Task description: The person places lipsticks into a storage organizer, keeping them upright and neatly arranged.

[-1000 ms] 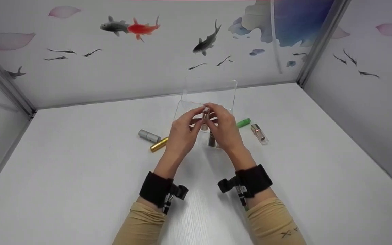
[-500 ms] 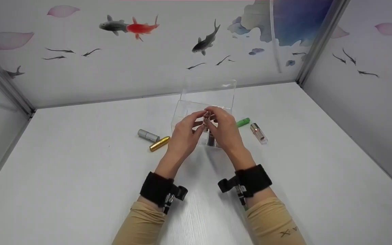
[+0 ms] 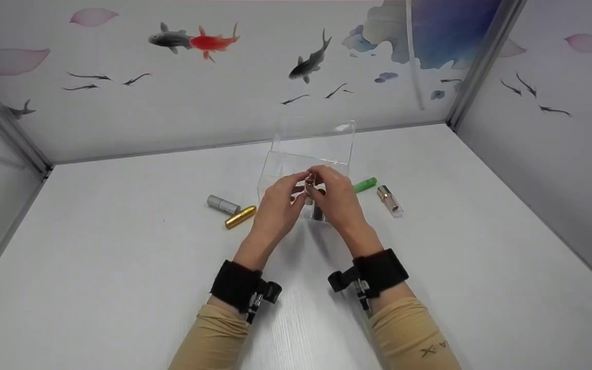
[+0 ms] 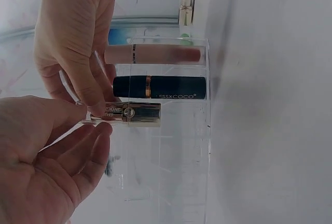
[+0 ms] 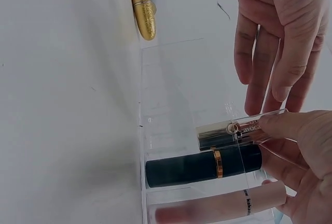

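Observation:
My right hand point(image 3: 334, 198) pinches a clear-cased lipstick point(image 4: 132, 112) with a shiny rose-gold and dark body, thumb on its printed side. The lipstick's lower end sits inside a clear acrylic organizer point(image 3: 306, 157). My left hand point(image 3: 278, 203) is close to the upper end of that lipstick; in the right wrist view its fingers are extended, with the tips beside the case. Whether they touch it is hard to tell. Next to it in the organizer stand a dark lipstick tube point(image 5: 181, 168) with a gold band and a pink lip gloss tube point(image 4: 155, 54).
Left of the organizer lie a silver tube point(image 3: 224, 204) and a gold bullet-shaped lipstick point(image 3: 240, 217). To the right lie a green tube point(image 3: 365, 185) and another clear-capped lipstick point(image 3: 390, 201). Printed panels point(image 3: 224, 103) stand behind the white table point(image 3: 121, 257).
Both hands have come slightly down and nearer with the lipstick, and it sits lower at the organizer. The tubes on the table stay put.

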`<state>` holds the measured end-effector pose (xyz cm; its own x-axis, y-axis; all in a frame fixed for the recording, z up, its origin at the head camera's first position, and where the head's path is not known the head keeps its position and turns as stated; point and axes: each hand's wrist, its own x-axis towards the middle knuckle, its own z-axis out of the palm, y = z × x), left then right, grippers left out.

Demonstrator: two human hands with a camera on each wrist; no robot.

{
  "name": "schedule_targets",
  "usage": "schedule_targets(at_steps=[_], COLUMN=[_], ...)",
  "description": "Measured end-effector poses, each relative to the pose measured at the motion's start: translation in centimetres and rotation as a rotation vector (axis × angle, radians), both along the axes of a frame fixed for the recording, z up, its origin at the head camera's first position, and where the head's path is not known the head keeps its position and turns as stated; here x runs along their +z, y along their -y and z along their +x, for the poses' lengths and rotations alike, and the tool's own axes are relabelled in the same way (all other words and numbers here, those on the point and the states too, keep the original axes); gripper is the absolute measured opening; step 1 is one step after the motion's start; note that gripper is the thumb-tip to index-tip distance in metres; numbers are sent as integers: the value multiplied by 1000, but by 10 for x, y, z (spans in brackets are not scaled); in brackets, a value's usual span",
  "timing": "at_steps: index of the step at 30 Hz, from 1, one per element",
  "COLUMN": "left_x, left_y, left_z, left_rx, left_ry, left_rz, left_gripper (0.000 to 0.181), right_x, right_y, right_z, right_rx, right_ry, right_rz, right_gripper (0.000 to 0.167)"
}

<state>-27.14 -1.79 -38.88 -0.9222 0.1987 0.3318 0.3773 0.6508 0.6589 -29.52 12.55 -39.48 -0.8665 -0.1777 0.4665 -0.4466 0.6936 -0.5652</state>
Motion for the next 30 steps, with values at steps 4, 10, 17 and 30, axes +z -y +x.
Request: schedule_targets(at_steps=[4, 10, 17, 30], left_x=[-1, -2, -2, -5], left_y=[1, 2, -1, -1], left_z=[0, -2, -2, -3], left_rx=[-9, -24, -8, -28], left_ry=[-22, -31, -20, -14], left_rz=[4, -14, -98, -125], left_gripper=[39, 35, 32, 30], right_x=[-2, -5, -5, -8], right_y=[1, 1, 1, 1], right_z=[0, -2, -1, -1], right_rx=[9, 18, -21, -37], right_ry=[8, 6, 20, -52], right_rz=[1, 20, 118, 172], right_gripper=[28, 25, 24, 20])
